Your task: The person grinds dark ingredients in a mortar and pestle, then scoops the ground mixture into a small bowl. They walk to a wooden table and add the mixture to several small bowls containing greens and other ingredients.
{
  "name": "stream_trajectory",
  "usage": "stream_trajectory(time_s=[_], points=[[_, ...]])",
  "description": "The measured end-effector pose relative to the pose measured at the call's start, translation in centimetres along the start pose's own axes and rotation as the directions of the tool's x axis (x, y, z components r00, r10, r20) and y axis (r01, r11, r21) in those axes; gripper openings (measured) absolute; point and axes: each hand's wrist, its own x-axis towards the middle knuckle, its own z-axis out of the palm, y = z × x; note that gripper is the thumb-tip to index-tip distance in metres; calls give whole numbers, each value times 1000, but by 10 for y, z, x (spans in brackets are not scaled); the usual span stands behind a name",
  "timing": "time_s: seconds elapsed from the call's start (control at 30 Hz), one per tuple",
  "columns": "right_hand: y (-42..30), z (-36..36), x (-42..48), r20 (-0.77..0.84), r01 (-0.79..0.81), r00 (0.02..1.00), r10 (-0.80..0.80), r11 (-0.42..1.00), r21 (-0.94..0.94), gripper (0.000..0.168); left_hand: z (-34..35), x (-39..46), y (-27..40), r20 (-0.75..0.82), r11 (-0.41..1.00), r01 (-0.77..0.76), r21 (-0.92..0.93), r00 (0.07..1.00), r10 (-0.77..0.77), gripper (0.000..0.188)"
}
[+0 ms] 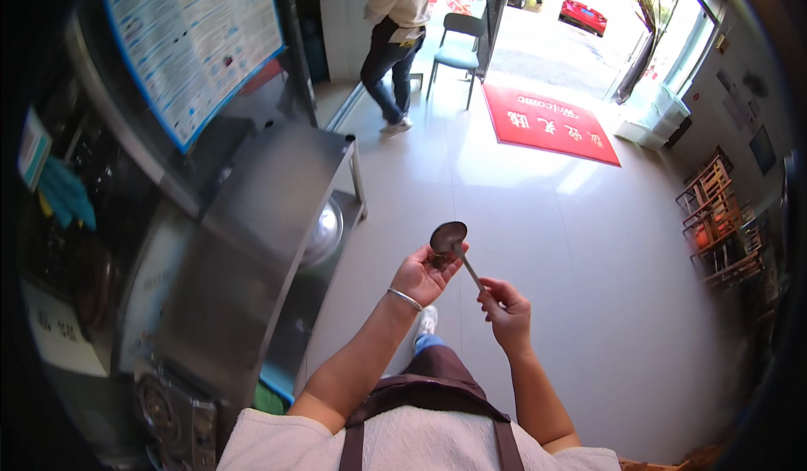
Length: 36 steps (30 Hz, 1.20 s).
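My right hand [507,313] grips the end of the handle of a metal ladle [449,236]. The ladle's round, dark bowl points away from me, above my left hand [425,278]. That hand is palm up with its fingers partly curled, just under the bowl. Something small and brown shows at the left palm below the bowl; whether it is held there or is only a shadow, I cannot tell. A silver bangle [405,299] circles my left wrist. Both hands are in mid-air over the pale tiled floor, in front of my dark apron [435,392].
On my left runs a steel worktable [277,174] with a metal bowl [325,234] on its lower shelf. Ahead, a person [397,36] stands near a chair [457,56]. A red doormat [548,124] lies before the open doorway. Wooden chairs [715,218] are stacked at right.
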Motion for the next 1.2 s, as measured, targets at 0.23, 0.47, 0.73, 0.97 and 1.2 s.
stream_trajectory(time_s=[0.23, 0.47, 0.73, 0.97, 1.2], points=[[-4, 27, 257, 288, -327, 926, 245, 901, 286, 23, 45, 208, 133, 35, 996, -28, -87, 999, 31, 28], [-44, 105, 522, 614, -351, 764, 197, 926, 140, 25, 44, 342, 320, 88, 942, -248, -226, 958, 273, 32], [-20, 171, 768, 472, -467, 803, 365, 877, 117, 29, 57, 534, 508, -130, 894, -356, -272, 934, 333, 37], [39, 142, 929, 111, -540, 841, 529, 833, 119, 28, 109, 745, 640, -89, 872, -333, -358, 942, 323, 33], [79, 178, 1115, 69, -600, 800, 596, 796, 80, 28, 94, 870, 807, -352, 672, -610, -419, 792, 500, 36]])
